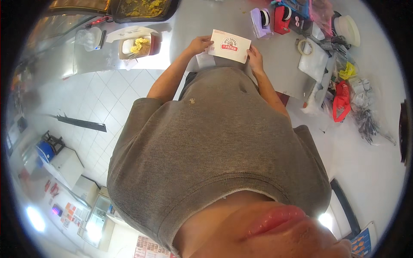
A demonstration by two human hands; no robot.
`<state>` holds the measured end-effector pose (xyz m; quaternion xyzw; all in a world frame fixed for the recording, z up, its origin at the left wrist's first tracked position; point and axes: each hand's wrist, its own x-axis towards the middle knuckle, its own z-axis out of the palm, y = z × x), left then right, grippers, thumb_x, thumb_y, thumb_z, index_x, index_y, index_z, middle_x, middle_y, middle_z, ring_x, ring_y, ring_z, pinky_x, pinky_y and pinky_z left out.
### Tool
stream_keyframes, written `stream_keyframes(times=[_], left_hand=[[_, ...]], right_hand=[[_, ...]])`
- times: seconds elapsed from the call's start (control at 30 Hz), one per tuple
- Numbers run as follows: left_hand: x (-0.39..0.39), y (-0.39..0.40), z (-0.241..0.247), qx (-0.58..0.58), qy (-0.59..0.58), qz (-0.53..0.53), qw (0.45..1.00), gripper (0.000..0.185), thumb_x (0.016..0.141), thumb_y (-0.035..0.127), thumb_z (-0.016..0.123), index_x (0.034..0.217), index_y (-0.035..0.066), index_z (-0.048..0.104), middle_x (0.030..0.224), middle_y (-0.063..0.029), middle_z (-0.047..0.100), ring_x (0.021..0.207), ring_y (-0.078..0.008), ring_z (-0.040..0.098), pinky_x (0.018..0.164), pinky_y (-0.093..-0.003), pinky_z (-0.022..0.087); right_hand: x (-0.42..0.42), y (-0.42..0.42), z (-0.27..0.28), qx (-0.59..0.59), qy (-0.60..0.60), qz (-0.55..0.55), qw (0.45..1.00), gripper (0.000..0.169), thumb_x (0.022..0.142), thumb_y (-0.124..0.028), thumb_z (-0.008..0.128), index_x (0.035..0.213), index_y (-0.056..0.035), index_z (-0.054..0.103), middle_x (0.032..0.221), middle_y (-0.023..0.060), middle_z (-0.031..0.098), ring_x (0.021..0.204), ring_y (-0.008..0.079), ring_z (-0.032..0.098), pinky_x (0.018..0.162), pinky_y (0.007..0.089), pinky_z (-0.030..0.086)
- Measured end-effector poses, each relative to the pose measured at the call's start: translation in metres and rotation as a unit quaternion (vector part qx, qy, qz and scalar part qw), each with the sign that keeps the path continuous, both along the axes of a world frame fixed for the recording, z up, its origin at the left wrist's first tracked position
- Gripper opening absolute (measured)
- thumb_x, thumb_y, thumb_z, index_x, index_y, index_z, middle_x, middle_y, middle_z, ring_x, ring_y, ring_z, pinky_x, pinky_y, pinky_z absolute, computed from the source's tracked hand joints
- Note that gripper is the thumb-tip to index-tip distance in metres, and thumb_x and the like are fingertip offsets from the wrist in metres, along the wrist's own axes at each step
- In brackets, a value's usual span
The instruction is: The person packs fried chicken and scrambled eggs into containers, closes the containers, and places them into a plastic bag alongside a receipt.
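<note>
Between my hands is a flat-looking white cardboard food box [229,53] with a printed logo and writing on its upper face. My left hand [198,45] grips its left edge, thumb near the corner. On the opposite edge, my right hand [256,59] holds it by the side. The box is just above the near edge of the steel counter [222,16]. A small slip of white paper [205,60] bearing print lies partly under it. To the left stands an open food box [135,55] containing white rice [127,46] and yellow fried food [140,45].
A dark tray [121,13] with yellow crumbs sits at the back left. Purple [257,24] and red [280,22] tape dispensers stand back right. Farther right are a tape roll [300,49], clear plastic bags [312,63] and a hanging red bag [342,100].
</note>
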<state>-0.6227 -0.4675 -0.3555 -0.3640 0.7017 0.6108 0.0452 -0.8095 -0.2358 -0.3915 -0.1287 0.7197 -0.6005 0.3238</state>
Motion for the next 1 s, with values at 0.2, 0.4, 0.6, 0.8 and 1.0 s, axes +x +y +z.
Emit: stream_keyframes(times=[0.2,0.4,0.6,0.8,1.0], left_hand=[[-0.018,-0.016,-0.006,-0.18,0.001,-0.098,0.979,0.068,0.072,0.027,0.079,0.135,0.02,0.054,0.12,-0.0158,0.06,0.109,-0.0305,0.057,0.085,-0.041,0.053],[-0.045,0.008,0.051,-0.391,0.078,-0.392,0.829,0.097,0.055,0.027,0.087,0.141,0.032,0.043,0.145,-0.0172,0.037,0.132,-0.0405,0.035,0.103,-0.0513,0.043],[-0.05,0.016,0.049,-0.394,0.043,-0.393,0.83,0.087,0.06,0.036,0.085,0.138,0.038,0.046,0.146,-0.0195,0.033,0.13,-0.0453,0.034,0.104,-0.0539,0.041],[-0.044,0.012,0.036,-0.407,0.088,-0.399,0.817,0.074,0.071,0.045,0.077,0.138,0.042,0.046,0.148,-0.0254,0.028,0.13,-0.049,0.033,0.106,-0.0549,0.038],[-0.048,0.017,0.038,-0.381,0.094,-0.399,0.829,0.07,0.076,0.047,0.07,0.14,0.037,0.044,0.147,-0.0228,0.034,0.133,-0.0457,0.033,0.105,-0.0536,0.04]], right_hand=[[-0.014,0.008,-0.008,0.025,0.012,0.076,0.997,0.052,0.086,-0.016,0.067,0.13,0.0048,0.048,0.134,0.02,0.053,0.125,0.0312,0.051,0.105,0.0372,0.039],[-0.007,0.005,0.089,0.119,0.512,0.264,0.809,0.056,0.078,-0.018,0.073,0.129,-0.0068,0.052,0.134,0.0212,0.049,0.124,0.0361,0.049,0.101,0.0408,0.044],[-0.017,0.024,0.073,0.146,0.446,0.368,0.802,0.049,0.078,-0.018,0.069,0.125,-0.0131,0.057,0.133,0.0125,0.053,0.119,0.03,0.052,0.093,0.0414,0.049],[-0.015,0.026,0.106,0.137,0.484,0.311,0.807,0.033,0.083,-0.013,0.064,0.116,-0.0091,0.063,0.124,0.0131,0.06,0.116,0.0307,0.056,0.097,0.0391,0.047],[-0.029,0.006,0.1,0.061,0.453,0.307,0.835,0.032,0.084,-0.008,0.063,0.116,-0.0063,0.066,0.127,0.0149,0.059,0.118,0.0308,0.057,0.1,0.0378,0.046]])
